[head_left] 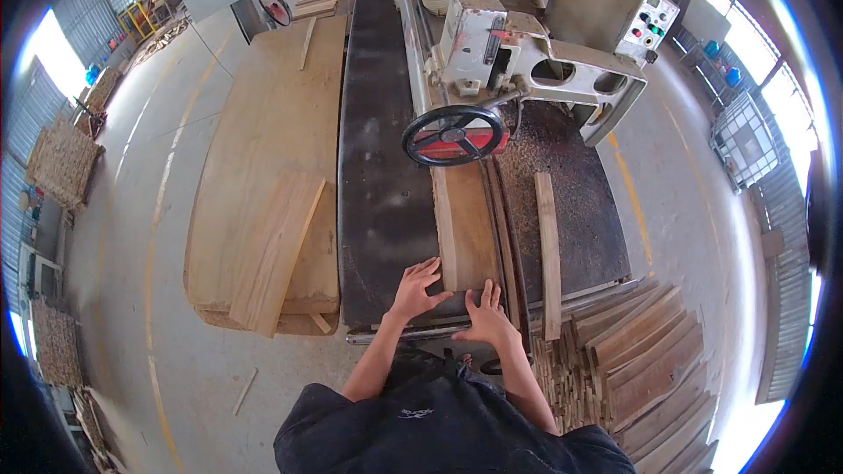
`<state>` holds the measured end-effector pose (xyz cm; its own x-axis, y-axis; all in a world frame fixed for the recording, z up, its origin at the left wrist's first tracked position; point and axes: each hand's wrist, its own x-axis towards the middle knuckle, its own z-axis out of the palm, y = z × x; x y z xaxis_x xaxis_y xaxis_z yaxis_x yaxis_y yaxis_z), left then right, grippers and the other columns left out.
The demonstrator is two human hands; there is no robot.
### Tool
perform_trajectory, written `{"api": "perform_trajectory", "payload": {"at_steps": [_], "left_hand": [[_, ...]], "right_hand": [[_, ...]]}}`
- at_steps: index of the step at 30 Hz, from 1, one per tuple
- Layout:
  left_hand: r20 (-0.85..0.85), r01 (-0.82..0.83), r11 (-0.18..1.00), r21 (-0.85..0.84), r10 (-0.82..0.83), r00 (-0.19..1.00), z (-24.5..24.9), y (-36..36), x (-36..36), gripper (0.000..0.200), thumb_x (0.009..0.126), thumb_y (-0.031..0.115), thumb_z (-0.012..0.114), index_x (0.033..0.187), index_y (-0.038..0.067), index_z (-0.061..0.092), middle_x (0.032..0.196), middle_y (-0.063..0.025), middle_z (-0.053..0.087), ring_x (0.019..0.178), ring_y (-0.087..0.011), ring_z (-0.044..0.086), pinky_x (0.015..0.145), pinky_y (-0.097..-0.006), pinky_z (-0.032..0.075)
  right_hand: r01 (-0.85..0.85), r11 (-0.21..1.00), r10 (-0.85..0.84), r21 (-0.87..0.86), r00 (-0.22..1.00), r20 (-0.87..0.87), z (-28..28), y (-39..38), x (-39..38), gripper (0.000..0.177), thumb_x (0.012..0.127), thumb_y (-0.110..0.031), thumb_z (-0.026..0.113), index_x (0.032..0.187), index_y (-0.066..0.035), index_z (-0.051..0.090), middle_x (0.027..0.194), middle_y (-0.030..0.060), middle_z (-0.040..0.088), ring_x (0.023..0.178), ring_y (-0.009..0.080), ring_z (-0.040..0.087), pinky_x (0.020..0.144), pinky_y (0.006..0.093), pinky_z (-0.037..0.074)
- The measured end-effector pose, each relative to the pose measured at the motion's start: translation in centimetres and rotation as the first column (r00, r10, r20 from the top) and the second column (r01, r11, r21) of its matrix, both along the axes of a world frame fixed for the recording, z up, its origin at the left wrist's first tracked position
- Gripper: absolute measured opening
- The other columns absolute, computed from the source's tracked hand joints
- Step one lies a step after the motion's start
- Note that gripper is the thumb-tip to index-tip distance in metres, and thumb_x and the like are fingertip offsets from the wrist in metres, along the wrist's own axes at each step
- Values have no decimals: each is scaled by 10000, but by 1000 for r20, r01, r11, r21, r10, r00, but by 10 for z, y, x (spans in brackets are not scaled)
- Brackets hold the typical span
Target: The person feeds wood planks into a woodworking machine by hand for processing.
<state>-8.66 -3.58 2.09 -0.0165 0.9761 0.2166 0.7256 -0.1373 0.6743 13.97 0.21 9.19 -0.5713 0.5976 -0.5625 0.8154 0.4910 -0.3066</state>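
Observation:
A wooden board (470, 233) lies flat on the dark machine table (382, 211), its far end running under the sawing machine's (474, 44) head. My left hand (416, 291) is at the board's near left corner, fingers stretched out and touching its left edge. At the near right corner, my right hand (488, 318) has its fingers spread against the board's near end. Neither hand is wrapped round anything. Right of the board runs a long narrow rail (502, 237). A black handwheel (454, 135) hangs above the board's far part.
A wide wooden side table (233, 132) on the left bears loose planks (279, 250). To the right, a narrow wood strip (548, 246) lies on the machine table. Stacked boards (650, 342) fill the near right. A control box (648, 25) stands at the back right.

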Motion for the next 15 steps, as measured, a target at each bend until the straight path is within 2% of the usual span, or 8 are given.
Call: {"api": "perform_trajectory", "payload": {"at_steps": [3,7,8,9,11,12,13,15], "left_hand": [[18,-1,1000,2,1,1000,-1,0,0,620,839,488,803,1173,-31,740,1521,-148,551,1445,-269,471,1164,-438,358],[15,-17,999,35,17,1000,-7,4,3,554,847,449,792,1170,1,741,1501,-169,563,1439,-289,474,1148,-472,367],[-24,-5,997,75,6,1000,-7,11,2,516,851,434,780,1157,20,743,1497,-177,561,1433,-307,476,1140,-490,369],[-65,5,994,109,2,998,-8,17,-2,479,855,419,768,1144,38,746,1494,-185,559,1427,-325,477,1133,-508,371],[-140,8,997,71,2,990,-9,43,-16,518,922,490,705,1284,119,723,1535,-146,529,1458,-347,439,1165,-555,334],[-194,53,998,36,-46,980,2,54,-28,513,920,482,705,1281,119,722,1543,-129,523,1462,-345,431,1161,-556,339],[-245,94,996,-2,-91,965,12,61,-37,508,917,475,706,1278,118,720,1551,-112,518,1466,-343,424,1157,-556,345],[-158,-49,993,111,67,985,-2,67,-34,494,907,482,715,1243,122,734,1544,-88,526,1474,-337,411,1157,-563,344]], "right_hand": [[-5,1000,5,14,1000,-20,0,0,0,1238,721,-651,829,1597,8,255,1580,503,-37,1487,665,35,1128,664,371],[64,987,-48,145,993,-111,-15,-15,-6,1025,844,-591,759,1551,24,343,1577,497,6,1474,680,70,1097,677,392],[97,977,-71,191,988,-140,-17,-13,-8,944,885,-545,743,1533,32,370,1574,497,14,1466,688,84,1083,680,404],[68,980,-45,186,991,-124,-19,-4,-11,944,885,-545,743,1533,32,370,1574,497,14,1466,688,84,1083,680,404],[130,946,-51,297,964,-261,-30,14,-23,838,922,-463,733,1500,45,402,1560,506,14,1434,723,101,1061,693,417],[146,927,-35,346,951,-306,-44,24,-30,789,938,-404,730,1474,77,409,1552,513,10,1421,736,94,1053,704,417],[169,926,-72,336,957,-283,-42,24,-43,799,939,-419,726,1449,109,411,1553,512,3,1424,736,75,1089,707,373],[162,843,3,513,952,-305,-56,36,-58,815,967,-444,699,1470,128,408,1589,473,-30,1460,693,29,1040,665,470]]}}
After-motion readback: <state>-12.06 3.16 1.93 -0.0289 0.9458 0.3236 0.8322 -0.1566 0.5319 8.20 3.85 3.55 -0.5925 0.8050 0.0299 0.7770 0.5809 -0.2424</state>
